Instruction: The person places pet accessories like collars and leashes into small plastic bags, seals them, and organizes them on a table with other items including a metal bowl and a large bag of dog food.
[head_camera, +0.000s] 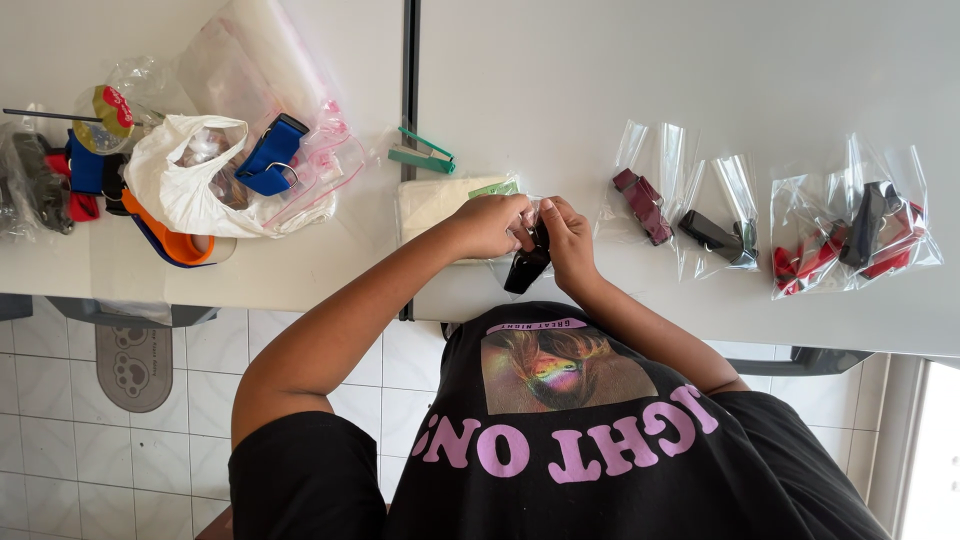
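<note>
My left hand (490, 225) and my right hand (567, 235) meet at the table's near edge, both pinching a black strap (526, 265) whose lower end hangs down over the edge. A bit of clear plastic shows between my fingers at the top of the strap. Whether the strap is inside a bag I cannot tell. Under my left hand lies a flat pale stack of clear bags (435, 203) with a green slip on it.
Right of my hands lie clear bags holding a dark red strap (643, 206), a black strap (714, 236) and red and black straps (850, 245). A green clip (422, 154) lies behind. Far left: white plastic bag (185, 185), blue strap (270, 155), orange strap (172, 240). A seam (408, 90) splits the white tables.
</note>
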